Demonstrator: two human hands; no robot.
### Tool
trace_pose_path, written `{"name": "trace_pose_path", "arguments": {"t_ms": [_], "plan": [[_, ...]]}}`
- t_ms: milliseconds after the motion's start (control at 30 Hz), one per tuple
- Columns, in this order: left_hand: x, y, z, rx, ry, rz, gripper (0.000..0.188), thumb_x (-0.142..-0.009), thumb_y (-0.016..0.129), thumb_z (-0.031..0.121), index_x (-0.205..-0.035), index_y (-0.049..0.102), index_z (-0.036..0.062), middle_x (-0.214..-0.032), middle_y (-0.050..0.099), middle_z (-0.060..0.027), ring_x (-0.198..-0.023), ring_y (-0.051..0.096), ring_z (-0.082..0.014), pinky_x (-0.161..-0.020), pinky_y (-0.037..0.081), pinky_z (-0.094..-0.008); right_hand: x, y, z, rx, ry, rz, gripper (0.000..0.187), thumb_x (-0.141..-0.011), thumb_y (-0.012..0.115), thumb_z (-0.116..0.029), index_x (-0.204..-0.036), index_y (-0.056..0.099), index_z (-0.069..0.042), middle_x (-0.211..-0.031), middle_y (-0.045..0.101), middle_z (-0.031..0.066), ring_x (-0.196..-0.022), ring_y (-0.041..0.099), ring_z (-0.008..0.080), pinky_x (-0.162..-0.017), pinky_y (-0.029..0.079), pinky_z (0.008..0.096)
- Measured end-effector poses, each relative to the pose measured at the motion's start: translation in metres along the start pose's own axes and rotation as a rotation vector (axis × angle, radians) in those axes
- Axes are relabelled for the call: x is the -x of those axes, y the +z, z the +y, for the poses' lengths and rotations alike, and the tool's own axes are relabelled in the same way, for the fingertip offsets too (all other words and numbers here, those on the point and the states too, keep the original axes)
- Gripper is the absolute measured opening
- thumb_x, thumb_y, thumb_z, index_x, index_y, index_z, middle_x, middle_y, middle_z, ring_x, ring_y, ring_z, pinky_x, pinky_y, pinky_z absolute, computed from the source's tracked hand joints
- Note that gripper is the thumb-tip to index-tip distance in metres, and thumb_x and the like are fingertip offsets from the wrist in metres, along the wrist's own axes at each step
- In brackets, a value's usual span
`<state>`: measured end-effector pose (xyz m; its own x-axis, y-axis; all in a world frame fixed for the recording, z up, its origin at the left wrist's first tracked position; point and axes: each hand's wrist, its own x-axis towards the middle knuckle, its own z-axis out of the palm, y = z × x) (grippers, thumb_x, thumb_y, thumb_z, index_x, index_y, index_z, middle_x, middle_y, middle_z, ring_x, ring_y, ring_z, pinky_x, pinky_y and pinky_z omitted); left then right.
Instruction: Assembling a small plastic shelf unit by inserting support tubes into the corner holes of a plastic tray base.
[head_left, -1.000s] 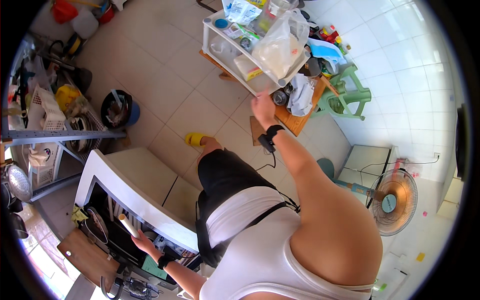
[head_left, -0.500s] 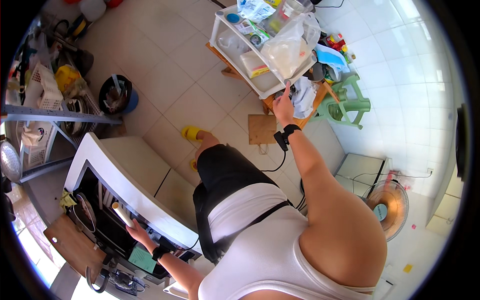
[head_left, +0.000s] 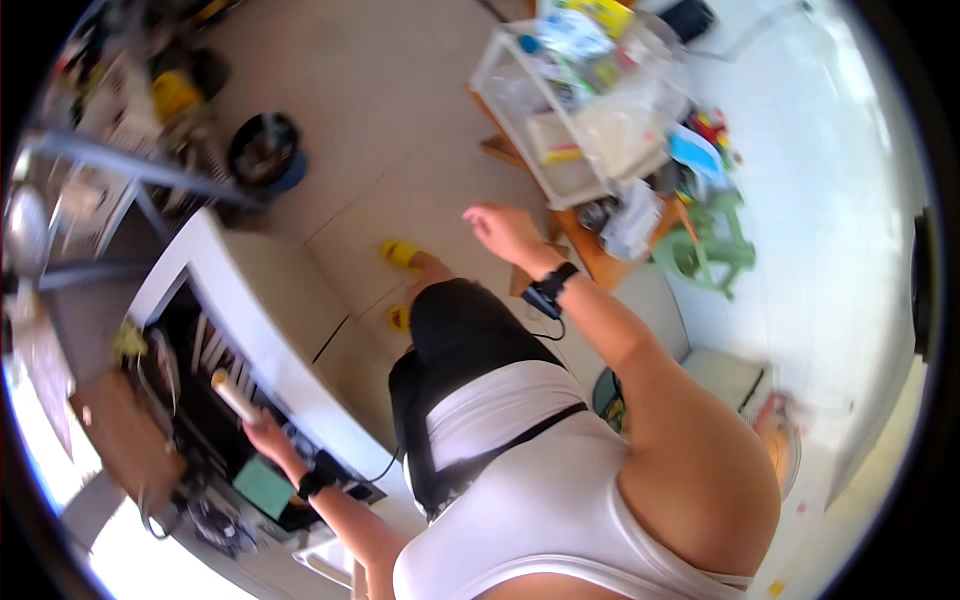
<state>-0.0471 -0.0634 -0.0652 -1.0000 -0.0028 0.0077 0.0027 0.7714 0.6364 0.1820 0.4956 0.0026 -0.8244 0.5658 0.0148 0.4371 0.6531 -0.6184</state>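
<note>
My left hand (head_left: 268, 438) is wrapped round one end of a pale wooden rod (head_left: 236, 396), shaped like a small rolling pin. The rod tilts up and away over the dark counter recess (head_left: 205, 410). My right hand (head_left: 508, 236) hangs in the air over the floor, left of the wooden stand (head_left: 600, 262) that carries the white rack (head_left: 580, 190). Its fingers are loosely curled, with nothing visible in them, and it touches nothing. Both wrists wear black bands.
Bags and packages fill the white rack; a green stool (head_left: 715, 250) stands beside it. At left are a metal shelf (head_left: 150, 165), a bin (head_left: 265, 150) and the white-edged counter (head_left: 240, 285). A brown cutting board (head_left: 125, 435) lies beyond the recess, near a green card (head_left: 262, 487).
My right hand has come off the white rack's corner and moved left and down, its fingers curling. My left hand keeps the rod. The whole view has shifted and blurred.
</note>
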Motion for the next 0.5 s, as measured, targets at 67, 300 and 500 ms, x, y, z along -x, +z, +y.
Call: {"name": "trace_pose_path", "arguments": {"t_ms": [67,300,500], "plan": [[0.012,-0.003,0.048,-0.05,-0.044,0.001,0.033,-0.083,0.073,0.013,-0.108,0.059,-0.0028,-0.097,0.067,-0.0165,-0.087,0.062,-0.0263,-0.08,0.051,-0.0393,-0.02,-0.012,-0.027,0.0,-0.017,-0.022,0.023,-0.084,0.062,-0.009,-0.107,0.068,-0.012,-0.092,0.071,0.012,-0.081,0.068,0.0304,-0.071,0.055,0.0394],[0.025,0.001,0.104,0.191,0.033,0.171,0.028,-0.087,0.067,0.009,-0.112,0.057,0.0,-0.089,0.063,-0.0172,-0.079,0.059,-0.0274,-0.075,0.049,-0.0364,-0.08,-0.022,-0.11,-0.198,-0.276,-0.135,0.022,-0.088,0.059,-0.002,-0.108,0.066,-0.005,-0.09,0.071,0.0104,-0.077,0.068,0.018,-0.068,0.054,0.0284],[0.048,-0.015,0.118,0.282,0.008,0.127,0.021,-0.086,0.068,0.008,-0.102,0.056,0.0002,-0.081,0.057,-0.0162,-0.073,0.055,-0.0239,-0.069,0.046,-0.0345,-0.089,0.025,-0.267,-0.398,-0.576,-0.57,0.036,-0.086,0.065,-0.005,-0.122,0.061,-0.008,-0.096,0.069,0.0074,-0.075,0.066,0.0127,-0.066,0.053,0.0259]]}}
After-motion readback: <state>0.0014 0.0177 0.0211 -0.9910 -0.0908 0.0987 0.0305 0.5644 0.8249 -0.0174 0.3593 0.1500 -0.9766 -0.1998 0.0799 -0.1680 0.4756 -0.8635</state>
